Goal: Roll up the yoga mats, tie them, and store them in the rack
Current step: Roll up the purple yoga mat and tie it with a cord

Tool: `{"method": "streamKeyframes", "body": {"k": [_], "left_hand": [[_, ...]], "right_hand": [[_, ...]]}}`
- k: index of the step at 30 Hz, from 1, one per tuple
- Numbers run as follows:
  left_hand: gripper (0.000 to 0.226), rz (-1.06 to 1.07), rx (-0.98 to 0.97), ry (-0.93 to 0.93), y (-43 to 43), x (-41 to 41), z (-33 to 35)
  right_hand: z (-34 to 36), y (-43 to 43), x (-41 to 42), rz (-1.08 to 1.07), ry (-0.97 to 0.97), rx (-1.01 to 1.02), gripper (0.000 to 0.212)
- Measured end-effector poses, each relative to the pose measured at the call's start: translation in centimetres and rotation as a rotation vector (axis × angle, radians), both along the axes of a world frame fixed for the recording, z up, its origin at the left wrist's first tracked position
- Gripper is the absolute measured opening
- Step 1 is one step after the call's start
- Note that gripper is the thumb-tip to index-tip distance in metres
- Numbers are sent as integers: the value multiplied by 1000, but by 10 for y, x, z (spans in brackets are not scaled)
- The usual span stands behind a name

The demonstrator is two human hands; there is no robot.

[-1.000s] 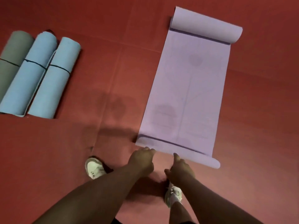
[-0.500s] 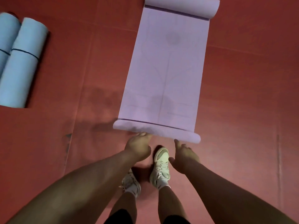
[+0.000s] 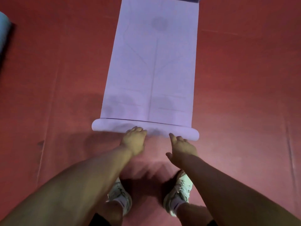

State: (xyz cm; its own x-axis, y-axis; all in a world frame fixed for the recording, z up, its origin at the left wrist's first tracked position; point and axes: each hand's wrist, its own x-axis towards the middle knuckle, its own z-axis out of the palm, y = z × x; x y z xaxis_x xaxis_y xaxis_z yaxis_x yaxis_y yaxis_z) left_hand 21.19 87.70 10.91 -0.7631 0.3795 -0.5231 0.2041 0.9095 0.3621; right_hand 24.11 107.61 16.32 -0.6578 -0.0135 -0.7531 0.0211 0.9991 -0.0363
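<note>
Nearest to me, under my forearms, my two pale shoes (image 3: 179,193) stand on the red floor (image 3: 244,95), just behind both hands. My hands are apart, side by side, both at the near edge of the lilac yoga mat (image 3: 151,70), where its end is wound into a thin roll (image 3: 110,126) lying crosswise. My left hand (image 3: 134,141) has bent fingers resting on the roll; I cannot tell whether they hook round it. My right hand (image 3: 180,150) is loose, thumb out, forefinger straight and touching the roll. Beyond my fingertips the mat lies flat, stretching away. Far off to the left of my left hand is a rolled blue mat (image 3: 4,30).
</note>
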Motion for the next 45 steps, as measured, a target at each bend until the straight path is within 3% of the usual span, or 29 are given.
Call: {"method": "streamKeyframes", "body": {"k": [6,12,15,18,24,28,32,35,37,41,45], "left_hand": [[56,-117,-46,178,20,-25,-137],[60,-369,-72,338,2,-47,-234],[65,-426,-13,304,-11,-47,-253],[65,-229,73,274,-11,-33,-247],[44,-325,124,401,-7,-6,-264],[41,-189,205,483,-14,8,-291],[47,-128,246,438,-28,28,-295],[44,-27,261,449,-28,25,-297],[46,-41,248,490,-27,22,-300],[69,-193,128,524,-32,26,-303],[64,-225,210,458,-33,26,-307]], "right_hand": [[-130,19,-27,156,199,-170,79],[-249,20,-79,601,254,-302,70],[-273,17,-101,763,202,-285,69],[-266,20,-93,649,237,-315,67],[-278,29,-35,455,280,-289,72],[-296,45,-27,318,310,-286,68],[-301,46,-14,392,327,-306,68],[-307,46,-14,339,334,-301,55],[-313,50,-13,290,363,-328,50],[-319,56,1,257,364,-337,48],[-319,50,4,281,305,-309,48]]}}
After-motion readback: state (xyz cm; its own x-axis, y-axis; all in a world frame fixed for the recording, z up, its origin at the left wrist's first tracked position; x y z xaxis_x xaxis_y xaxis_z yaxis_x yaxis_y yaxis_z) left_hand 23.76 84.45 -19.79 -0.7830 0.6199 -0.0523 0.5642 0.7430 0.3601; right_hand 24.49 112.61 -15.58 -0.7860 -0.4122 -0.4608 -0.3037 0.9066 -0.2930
